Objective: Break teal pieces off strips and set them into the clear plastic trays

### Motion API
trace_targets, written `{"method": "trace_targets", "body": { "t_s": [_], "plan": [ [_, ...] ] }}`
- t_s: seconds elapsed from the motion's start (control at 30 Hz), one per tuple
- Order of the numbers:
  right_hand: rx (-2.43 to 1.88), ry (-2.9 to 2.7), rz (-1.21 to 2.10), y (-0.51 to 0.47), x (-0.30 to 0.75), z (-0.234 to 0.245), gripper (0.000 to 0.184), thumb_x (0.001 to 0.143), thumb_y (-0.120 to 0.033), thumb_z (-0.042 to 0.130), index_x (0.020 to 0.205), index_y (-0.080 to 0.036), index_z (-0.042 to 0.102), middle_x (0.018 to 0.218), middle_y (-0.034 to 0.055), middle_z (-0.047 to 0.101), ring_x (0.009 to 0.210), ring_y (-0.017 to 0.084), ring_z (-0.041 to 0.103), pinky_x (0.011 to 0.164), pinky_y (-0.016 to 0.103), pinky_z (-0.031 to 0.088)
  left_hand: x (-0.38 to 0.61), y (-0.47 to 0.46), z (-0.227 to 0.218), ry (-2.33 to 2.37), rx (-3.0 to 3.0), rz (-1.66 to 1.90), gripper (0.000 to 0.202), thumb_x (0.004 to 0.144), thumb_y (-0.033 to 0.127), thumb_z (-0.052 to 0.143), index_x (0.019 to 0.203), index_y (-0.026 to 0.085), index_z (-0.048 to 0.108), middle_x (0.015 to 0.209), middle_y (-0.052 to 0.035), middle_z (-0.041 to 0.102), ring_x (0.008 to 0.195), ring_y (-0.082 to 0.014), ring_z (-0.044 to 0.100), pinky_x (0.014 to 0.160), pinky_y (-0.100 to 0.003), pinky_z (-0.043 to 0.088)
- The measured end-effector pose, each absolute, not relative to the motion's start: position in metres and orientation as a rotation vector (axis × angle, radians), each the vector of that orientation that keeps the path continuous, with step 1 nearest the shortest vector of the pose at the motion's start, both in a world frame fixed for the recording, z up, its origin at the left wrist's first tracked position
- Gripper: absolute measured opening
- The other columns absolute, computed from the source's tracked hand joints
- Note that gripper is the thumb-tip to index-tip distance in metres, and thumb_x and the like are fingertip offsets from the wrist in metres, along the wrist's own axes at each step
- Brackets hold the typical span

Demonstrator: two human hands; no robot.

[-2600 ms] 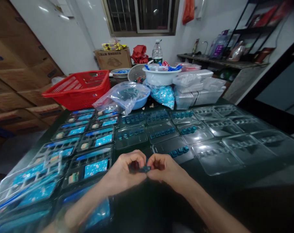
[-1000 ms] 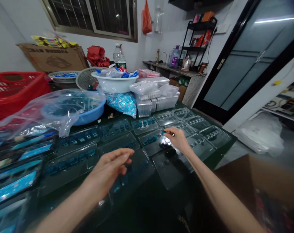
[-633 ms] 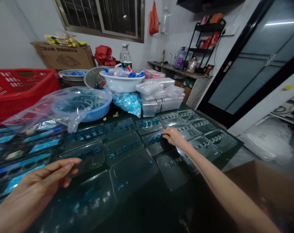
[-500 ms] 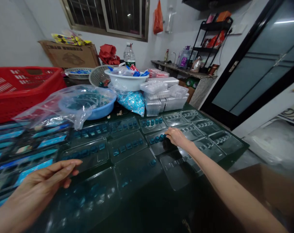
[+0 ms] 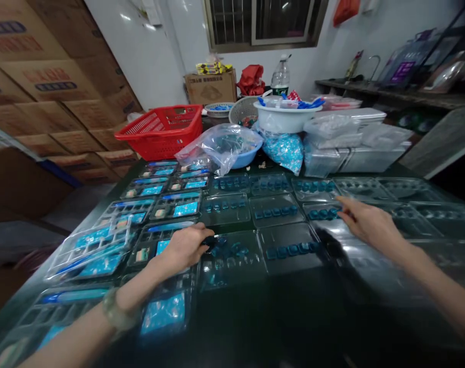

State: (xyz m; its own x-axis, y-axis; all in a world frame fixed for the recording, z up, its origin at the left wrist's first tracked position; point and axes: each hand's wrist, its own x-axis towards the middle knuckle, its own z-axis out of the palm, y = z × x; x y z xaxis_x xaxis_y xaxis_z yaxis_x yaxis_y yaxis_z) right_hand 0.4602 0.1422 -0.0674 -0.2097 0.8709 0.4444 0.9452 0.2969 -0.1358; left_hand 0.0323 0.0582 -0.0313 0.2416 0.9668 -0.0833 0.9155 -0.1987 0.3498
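**Left hand (image 5: 186, 249):** 8 o'clock, palm down, fingers loosely curled; resting over the edge of a clear plastic tray (image 5: 232, 273); cannot tell if it grips anything.
**Blue pieces (image 5: 226, 248):** loose and uneven in that tray, beside the left fingertips.
**Right hand (image 5: 366, 223):** 3 o'clock, open, fingers extended; fingertips just beside a row of blue pieces (image 5: 320, 214) in a second clear tray (image 5: 316, 207).
**Left wrist:** beaded bracelet (image 5: 117, 314).
**Dark surface (image 5: 255, 327):** carries rows of clear trays; blue-card blister packs (image 5: 174, 208) at 9 o'clock.
**Far edge:** red basket (image 5: 159, 130) at 11 o'clock; blue basin (image 5: 247, 158) in a plastic bag and white bowl (image 5: 284, 121) at 12 o'clock.
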Motion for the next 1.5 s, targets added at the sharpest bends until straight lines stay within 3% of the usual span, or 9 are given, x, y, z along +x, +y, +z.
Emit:
{"method": "trace_targets", "body": {
  "t_s": [0.1,0.27,0.47,0.6,0.87,1.03,1.2,1.33,1.5],
  "plan": [
    [-1.418,-2.247,-0.01,0.117,0.429,-0.06,0.035,0.08,-0.025,0.048,0.115,-0.02,0.051,0.085,0.0079,0.063,0.063,0.016,0.057,0.057,0.029,0.041,0.032,0.06,-0.031,1.765,2.199,0.272,0.019,0.071,0.019,0.053,0.086,0.02,0.064,0.091,-0.008,0.06,0.08,-0.0229,0.055,0.071,-0.031,0.038],
    [-1.132,-2.012,0.576,0.058,0.349,-0.041,0.028,0.082,-0.023,0.047,0.109,-0.025,0.053,0.084,0.0035,0.06,0.07,0.015,0.056,0.059,0.026,0.045,0.044,0.054,-0.008,1.552,1.838,0.587,0.016,0.074,0.026,0.055,0.086,0.018,0.061,0.078,-0.0035,0.06,0.066,-0.0154,0.053,0.059,-0.025,0.04],
    [-0.905,-1.676,0.962,0.022,0.276,-0.033,0.031,0.075,-0.024,0.058,0.106,-0.027,0.054,0.088,0.0013,0.06,0.066,0.012,0.056,0.056,0.024,0.047,0.1,0.037,0.007,1.07,1.247,0.939,0.015,0.064,0.016,0.068,0.077,0.017,0.061,0.08,-0.0016,0.06,0.07,-0.0125,0.053,0.063,-0.023,0.041],
    [-0.92,-1.522,0.868,0.021,0.283,-0.037,0.018,0.077,-0.019,0.056,0.094,-0.025,0.058,0.079,0.0002,0.06,0.068,0.013,0.056,0.059,0.024,0.046,0.131,0.038,0.003,0.942,1.114,0.919,0.013,0.067,0.015,0.066,0.079,0.016,0.062,0.077,-0.0024,0.061,0.065,-0.0107,0.052,0.059,-0.021,0.04],
    [-1.061,-1.62,0.61,0.012,0.313,-0.041,0.02,0.081,-0.016,0.046,0.098,-0.02,0.056,0.077,0.0042,0.057,0.068,0.015,0.053,0.061,0.028,0.043,0.177,0.054,-0.01,0.945,0.945,0.893,0.01,0.065,0.02,0.068,0.069,0.016,0.06,0.058,0.0031,0.055,0.052,-0.0061,0.045,0.05,-0.017,0.035],
    [-1.203,-1.675,0.417,0.034,0.357,-0.048,0.019,0.083,-0.019,0.042,0.098,-0.018,0.054,0.081,0.0042,0.058,0.072,0.014,0.055,0.064,0.026,0.044,0.205,0.066,-0.008,1.1,1.092,0.873,0.019,0.069,0.031,0.065,0.083,0.018,0.061,0.07,0.0017,0.056,0.055,-0.0073,0.046,0.052,-0.019,0.036],
    [-1.839,-1.858,-0.067,0.103,0.457,-0.057,0.028,0.085,-0.022,0.04,0.107,-0.016,0.056,0.095,0.0074,0.061,0.085,0.017,0.057,0.074,0.026,0.044,0.178,0.084,-0.007,1.277,1.242,0.85,0.031,0.069,0.04,0.062,0.093,0.021,0.06,0.081,0.0009,0.057,0.061,-0.0101,0.048,0.06,-0.022,0.04],
    [-1.957,-1.988,-0.1,0.154,0.504,-0.065,0.027,0.082,-0.02,0.043,0.103,-0.016,0.061,0.097,0.0088,0.063,0.088,0.021,0.058,0.076,0.028,0.043,0.132,0.095,-0.016,1.49,1.306,0.839,0.035,0.064,0.04,0.066,0.094,0.023,0.06,0.087,0.0026,0.06,0.069,-0.0123,0.049,0.062,-0.021,0.04],
    [-1.931,-2.213,-0.067,0.175,0.51,-0.074,0.028,0.082,-0.021,0.044,0.103,-0.019,0.061,0.095,0.007,0.064,0.088,0.018,0.058,0.076,0.023,0.041,0.085,0.097,-0.029,1.696,1.333,0.861,0.033,0.063,0.044,0.066,0.091,0.027,0.061,0.085,0.0085,0.064,0.076,-0.0152,0.053,0.066,-0.022,0.043]
  ]
}}
